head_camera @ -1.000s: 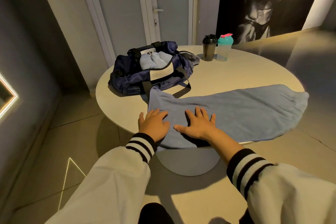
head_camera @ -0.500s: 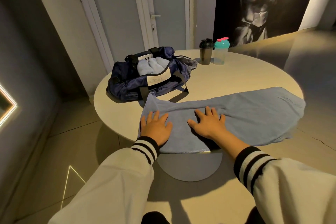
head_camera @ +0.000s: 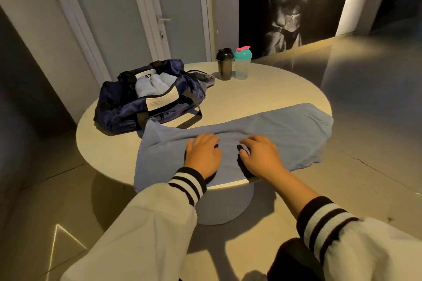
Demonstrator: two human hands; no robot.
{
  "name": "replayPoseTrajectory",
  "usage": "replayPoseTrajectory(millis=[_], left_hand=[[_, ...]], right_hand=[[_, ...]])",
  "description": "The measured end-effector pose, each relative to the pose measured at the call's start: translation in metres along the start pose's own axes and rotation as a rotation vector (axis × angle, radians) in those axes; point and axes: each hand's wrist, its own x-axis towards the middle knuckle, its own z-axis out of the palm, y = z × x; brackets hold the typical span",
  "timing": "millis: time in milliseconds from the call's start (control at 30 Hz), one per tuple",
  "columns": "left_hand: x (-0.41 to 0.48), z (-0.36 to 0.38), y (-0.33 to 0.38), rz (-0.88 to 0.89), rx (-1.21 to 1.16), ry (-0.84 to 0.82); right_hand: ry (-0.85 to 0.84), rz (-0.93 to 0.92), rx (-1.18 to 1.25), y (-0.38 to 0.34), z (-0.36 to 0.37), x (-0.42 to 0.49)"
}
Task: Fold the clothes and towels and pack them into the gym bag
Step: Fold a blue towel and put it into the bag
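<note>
I take this for a gym's lounge corner. At 1 o'clock, a wall-high black-and-white mural (head_camera: 290,2) shows a flexed, muscular torso. On the round pedestal table (head_camera: 262,91), a black shaker bottle (head_camera: 225,65) and a teal shaker bottle (head_camera: 242,64) stand at 12 o'clock, and a navy gym bag (head_camera: 127,109) sits at 11. A glowing triangle outline (head_camera: 57,244) marks the polished floor at 8.

Blue towel (head_camera: 262,134) spread flat beside open navy gym bag (head_camera: 127,107) (rolled towels (head_camera: 153,85) inside).
</note>
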Motion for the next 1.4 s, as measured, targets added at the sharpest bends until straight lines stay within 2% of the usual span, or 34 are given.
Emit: replayPoseTrajectory(millis=[100, 167, 267, 333, 433, 500, 567, 600, 667, 800, 867, 933, 1000, 1067, 1100, 1167, 1200, 1267, 1333, 1400], left_hand=[[0.005, 0.027, 0.056, 0.127, -0.233, -0.084], [0.007, 0.044, 0.081, 0.174, -0.278, -0.132], [0.012, 0.062, 0.100, 0.253, -0.096, -0.166], [0.014, 0.065, 0.105, 0.262, 0.006, -0.086], [0.017, 0.061, 0.119, 0.206, 0.038, 0.059], [0.022, 0.064, 0.132, 0.228, 0.059, 0.064], [0.027, 0.073, 0.143, 0.274, 0.084, -0.053], [0.029, 0.078, 0.148, 0.283, 0.127, -0.136], [0.032, 0.085, 0.152, 0.274, 0.217, -0.246], [0.034, 0.084, 0.154, 0.282, 0.246, -0.313], [0.034, 0.081, 0.149, 0.305, 0.084, -0.309], [0.031, 0.077, 0.142, 0.233, -0.385, -0.241], [0.025, 0.068, 0.135, 0.053, -0.908, -0.081], [0.022, 0.048, 0.127, -0.096, -1.241, 0.053], [0.023, 0.039, 0.119, -0.147, -1.356, 0.096], [0.026, 0.023, 0.094, -0.236, -1.473, 0.175], [0.027, 0.016, 0.081, -0.263, -1.450, 0.226], [0.025, 0.010, 0.050, -0.338, -1.213, 0.296], [0.021, 0.009, 0.021, -0.387, -0.778, 0.260], [0.011, 0.010, 0.000, -0.398, -0.332, 0.155]], right_hand=[[0.073, 0.105, -0.029, 0.032, -0.017, -0.012], [0.100, 0.228, -0.019, 0.053, -0.027, -0.021], [0.140, 0.388, 0.040, 0.087, -0.037, -0.034], [0.143, 0.493, 0.099, 0.108, -0.042, -0.043], [0.057, 0.604, 0.233, 0.138, -0.038, -0.042], [0.033, 0.613, 0.496, 0.149, -0.032, -0.040], [0.098, 0.572, 0.742, 0.152, -0.028, -0.036], [0.127, 0.544, 0.784, 0.150, -0.029, -0.035], [0.153, 0.494, 0.770, 0.143, -0.035, -0.033], [0.263, 0.494, 0.600, 0.141, -0.030, -0.020], [0.259, 0.486, 0.587, 0.139, -0.031, -0.015], [0.279, 0.492, 0.569, 0.136, -0.036, -0.007], [0.345, 0.475, 0.450, 0.123, -0.046, 0.001], [0.369, 0.300, 0.387, 0.091, -0.058, 0.007], [0.314, 0.152, 0.401, 0.070, -0.062, 0.008], [0.045, -0.194, 0.395, 0.028, -0.060, 0.007], [-0.095, -0.324, 0.321, 0.012, -0.052, 0.004], [-0.179, -0.414, 0.232, 0.000, -0.030, -0.001], [-0.137, -0.330, 0.271, 0.001, -0.015, -0.005], [-0.151, -0.283, 0.184, 0.003, -0.005, -0.008]])
